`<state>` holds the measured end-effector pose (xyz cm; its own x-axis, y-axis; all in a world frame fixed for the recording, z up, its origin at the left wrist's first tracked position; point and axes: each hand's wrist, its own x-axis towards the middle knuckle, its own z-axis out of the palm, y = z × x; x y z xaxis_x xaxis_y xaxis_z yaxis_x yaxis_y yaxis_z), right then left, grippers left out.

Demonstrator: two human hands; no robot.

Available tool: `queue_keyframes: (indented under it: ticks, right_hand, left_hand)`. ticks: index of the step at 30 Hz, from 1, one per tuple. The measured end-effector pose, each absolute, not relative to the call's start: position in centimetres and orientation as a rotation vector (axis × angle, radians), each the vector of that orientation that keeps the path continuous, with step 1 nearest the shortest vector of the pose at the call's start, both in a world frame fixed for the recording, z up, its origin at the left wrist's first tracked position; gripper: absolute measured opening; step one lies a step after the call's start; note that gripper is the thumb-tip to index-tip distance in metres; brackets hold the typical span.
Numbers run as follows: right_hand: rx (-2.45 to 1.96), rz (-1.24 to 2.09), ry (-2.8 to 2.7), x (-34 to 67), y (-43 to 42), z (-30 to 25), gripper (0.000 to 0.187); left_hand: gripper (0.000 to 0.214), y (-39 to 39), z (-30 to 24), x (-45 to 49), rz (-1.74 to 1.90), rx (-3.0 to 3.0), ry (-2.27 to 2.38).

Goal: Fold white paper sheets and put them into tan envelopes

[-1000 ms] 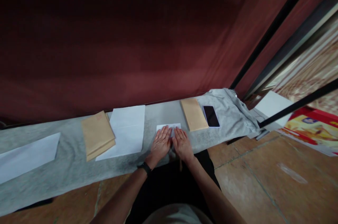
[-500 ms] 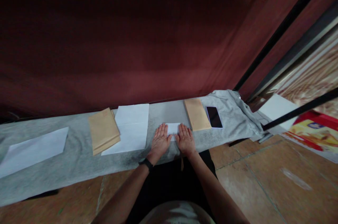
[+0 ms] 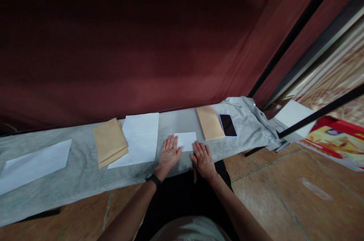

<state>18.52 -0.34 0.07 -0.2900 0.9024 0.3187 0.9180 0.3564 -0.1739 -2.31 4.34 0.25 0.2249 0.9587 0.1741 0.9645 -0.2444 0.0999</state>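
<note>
A small folded white paper [image 3: 187, 141] lies flat on the grey cloth in front of me. My left hand [image 3: 170, 153] rests palm down over its left edge, fingers stretched out, thumb near the lower side. At the paper's lower right corner, my right hand [image 3: 204, 159] lies flat with fingers extended. Just right of the paper is a brown envelope stack [image 3: 209, 122], and a dark-screened phone [image 3: 228, 125] sits beside it. To the left, a larger white sheet [image 3: 141, 138] is partly covered by more brown envelopes [image 3: 110, 141].
Another white sheet [image 3: 36, 163] lies at the far left of the narrow cloth-covered bench [image 3: 82, 157]. A dark red panel [image 3: 127, 55] rises behind it. At right stand black metal bars [image 3: 295, 34] and a red and yellow printed box [image 3: 337, 136] near the tiled floor.
My right hand has slid down and slightly right, uncovering more of the small paper. My left hand has shifted slightly left. The whole view has moved a little.
</note>
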Motion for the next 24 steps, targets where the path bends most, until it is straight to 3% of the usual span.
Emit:
queue_keyframes:
  ticks: [8,15,24]
  right_hand:
    - [-1.551,-0.084,-2.286,19.2,-1.0,-0.3,0.056]
    - [-1.564,-0.092,-2.282,19.1,-1.0,-0.5,0.054]
    - [-1.561,-0.088,-2.241,19.0,-1.0,-0.5,0.056]
  left_hand:
    - [0.059,2.4,0.9,-1.9,-0.347,-2.431,-1.906]
    - [0.052,3.2,1.3,1.9,-0.379,-2.808,-1.531]
    - [0.055,6.7,0.7,1.3,-0.331,-2.693,-1.679]
